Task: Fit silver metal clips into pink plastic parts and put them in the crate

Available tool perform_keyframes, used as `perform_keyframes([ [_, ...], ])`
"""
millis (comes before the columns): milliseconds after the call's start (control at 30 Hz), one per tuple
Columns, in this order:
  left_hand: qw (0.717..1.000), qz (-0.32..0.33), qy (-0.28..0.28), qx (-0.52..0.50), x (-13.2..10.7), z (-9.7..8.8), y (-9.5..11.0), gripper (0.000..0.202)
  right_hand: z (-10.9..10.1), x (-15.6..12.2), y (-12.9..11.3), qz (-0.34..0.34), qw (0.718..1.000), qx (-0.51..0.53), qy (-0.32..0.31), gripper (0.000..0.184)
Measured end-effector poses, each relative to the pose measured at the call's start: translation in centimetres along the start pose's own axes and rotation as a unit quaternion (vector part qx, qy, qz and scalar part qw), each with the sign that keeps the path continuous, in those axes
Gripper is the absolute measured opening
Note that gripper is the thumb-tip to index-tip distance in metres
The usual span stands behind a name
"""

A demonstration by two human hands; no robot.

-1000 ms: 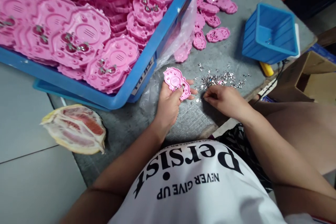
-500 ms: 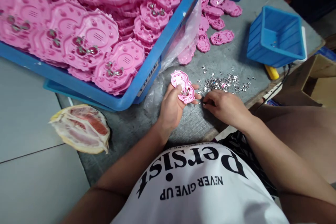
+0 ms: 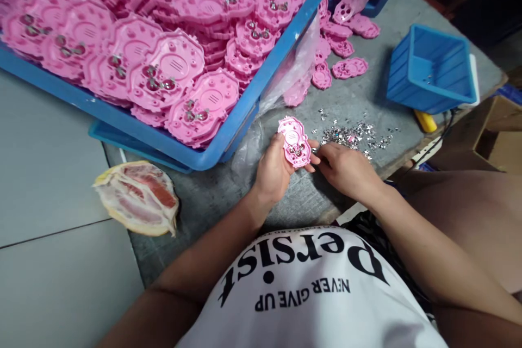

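My left hand [image 3: 274, 169] grips a pink plastic casing [image 3: 294, 138] by its edge, with the inner side facing up and small shiny metal pieces seated in its lower part. Close beside its fingertips is my right hand [image 3: 346, 168], fingers bent and pressed together at the near edge of a scattered heap of tiny silver metal parts [image 3: 346, 135]. Whatever lies between the right fingertips is hidden or too small to make out.
A large blue crate [image 3: 163, 136] full of stacked pink casings stands at the upper left. Loose pink pieces [image 3: 349, 67] lie beyond the heap. A small blue bin [image 3: 432, 76] is at right, a cardboard box [image 3: 497, 130] below it. A cut pomelo [image 3: 138, 198] rests at left.
The view has shifted a little, moving the scene right. My left hand has turned the casing more upright, thumb now at its edge. My right hand is closer to the casing.
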State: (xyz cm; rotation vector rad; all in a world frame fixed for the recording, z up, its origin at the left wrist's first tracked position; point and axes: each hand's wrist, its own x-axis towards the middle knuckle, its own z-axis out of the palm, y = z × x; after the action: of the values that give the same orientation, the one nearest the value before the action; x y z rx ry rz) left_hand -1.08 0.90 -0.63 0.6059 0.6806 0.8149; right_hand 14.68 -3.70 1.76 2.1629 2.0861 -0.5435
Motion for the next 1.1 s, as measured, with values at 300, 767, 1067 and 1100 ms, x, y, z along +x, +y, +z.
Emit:
perform_keyframes([
  [300,1.000,-0.009,0.003,0.004,0.1,0.0,0.0,0.051,1.2,0.9,0.6,0.008,0.991,0.106,0.081,0.015],
  [767,1.000,0.019,0.001,0.002,0.1,0.0,-0.3,0.059,1.4,1.1,0.7,-0.011,0.983,0.124,0.137,0.019],
  [1067,0.992,0.081,-0.004,0.092,-0.3,-0.5,-1.0,0.074,-0.7,2.1,-0.1,0.005,0.899,0.399,0.178,0.037],
  [1100,0.991,0.093,-0.003,0.097,-0.3,-0.6,-1.0,0.074,-1.0,2.3,-0.3,0.014,0.886,0.439,0.145,0.041],
])
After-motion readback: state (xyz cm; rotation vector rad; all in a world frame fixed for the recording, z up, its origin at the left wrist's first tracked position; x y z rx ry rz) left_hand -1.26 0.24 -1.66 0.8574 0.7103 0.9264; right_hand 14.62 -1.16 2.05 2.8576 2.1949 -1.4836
